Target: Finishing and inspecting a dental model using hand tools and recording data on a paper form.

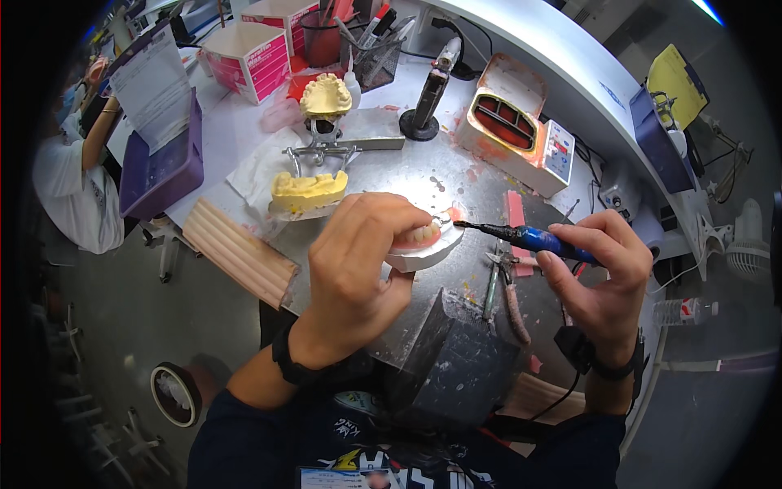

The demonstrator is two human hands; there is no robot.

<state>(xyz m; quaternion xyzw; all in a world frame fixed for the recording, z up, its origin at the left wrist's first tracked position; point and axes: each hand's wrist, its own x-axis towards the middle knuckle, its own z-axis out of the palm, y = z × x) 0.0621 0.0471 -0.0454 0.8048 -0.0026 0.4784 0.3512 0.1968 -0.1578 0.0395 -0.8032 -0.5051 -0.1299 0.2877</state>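
While the plaster model (pixel 417 257) is pinched by the left hand (pixel 352 254) inside the worktop's near edge, the tool (pixel 533 238) is pinched by the right hand (pixel 604 269); pink gum (pixel 405 243) could be gouged by slipping.

Lettering on the open pink-and-white cardboard box (pixel 244 63): legible, pale characters on a pink panel. Lettering on the dark blue short-sleeved fabric shirt (pixel 436 474): large white characters, with a smaller white word above. Print on the white paper sheet (pixel 155 94), the blue-and-white rectangular badge card (pixel 334 478) and the clear plastic bottle (pixel 681 311): too small to read.
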